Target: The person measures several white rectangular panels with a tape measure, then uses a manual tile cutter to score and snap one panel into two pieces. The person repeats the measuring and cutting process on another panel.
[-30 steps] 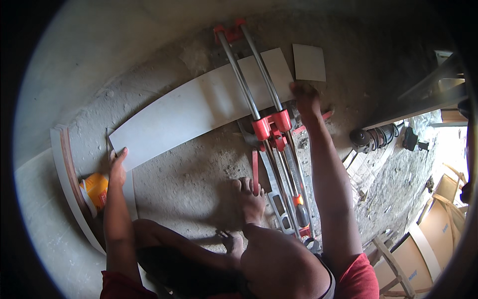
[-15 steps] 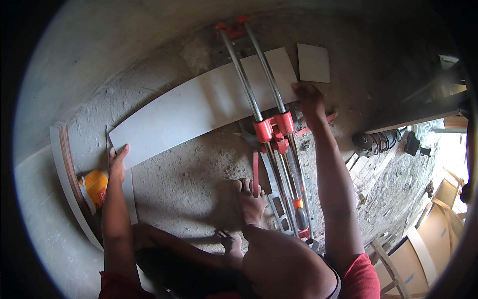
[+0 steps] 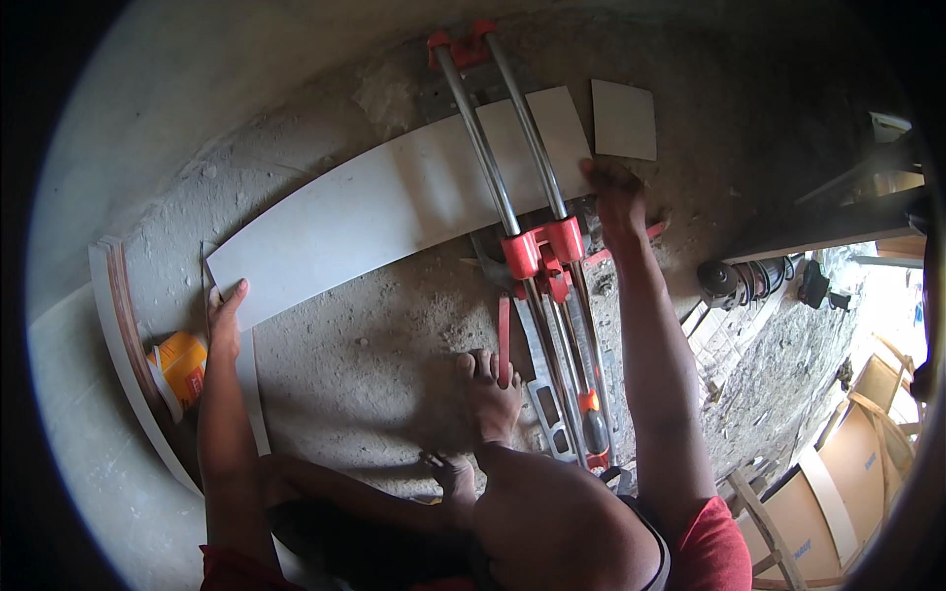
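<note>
A long pale tile (image 3: 365, 217) lies slantwise under the two steel rails of a red tile cutter (image 3: 540, 251). My left hand (image 3: 227, 307) grips the tile's near left corner, thumb on top and the fingers mostly hidden beneath. At the tile's right end, my right hand (image 3: 613, 187) is closed around the near corner; its fingertips are partly hidden. The cutter's red sliding carriage sits just on the near side of the tile, its handle end pointing toward my knee. Beyond my right hand lies a small square tile piece (image 3: 624, 120).
On the left, a yellow tub (image 3: 180, 369) lies beside long strips (image 3: 138, 364) leaning at the wall. A power tool with a coiled cord (image 3: 734, 281) rests at the right. My bare foot (image 3: 491, 394) is beside the cutter. Wooden frames (image 3: 847, 473) stand lower right.
The long tile has shifted slightly left and away from me under the rails, both hands moving with it. The cutter's carriage has stayed in place.
</note>
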Available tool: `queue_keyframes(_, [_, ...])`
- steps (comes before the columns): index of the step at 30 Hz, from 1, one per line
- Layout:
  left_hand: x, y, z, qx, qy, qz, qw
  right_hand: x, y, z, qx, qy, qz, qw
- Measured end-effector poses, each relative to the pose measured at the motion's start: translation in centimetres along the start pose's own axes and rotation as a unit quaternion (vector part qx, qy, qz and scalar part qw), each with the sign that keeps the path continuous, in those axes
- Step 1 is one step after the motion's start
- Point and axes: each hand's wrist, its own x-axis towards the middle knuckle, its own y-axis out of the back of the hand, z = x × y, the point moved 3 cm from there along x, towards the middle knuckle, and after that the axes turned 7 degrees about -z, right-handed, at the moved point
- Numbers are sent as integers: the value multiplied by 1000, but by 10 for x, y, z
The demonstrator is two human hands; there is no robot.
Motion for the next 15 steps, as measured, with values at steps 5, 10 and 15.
queue_keyframes(5, [0, 1, 0, -8, 5, 6, 1000, 0, -1, -2, 5, 8, 13, 1000])
queue_keyframes(10, [1, 1, 1, 5, 15, 5, 1000, 1, -2, -2, 20, -13, 25, 999])
queue_keyframes(15, [-1, 1, 3, 4, 20, 0, 1000, 1, -2, -4, 13, 0, 29, 1000])
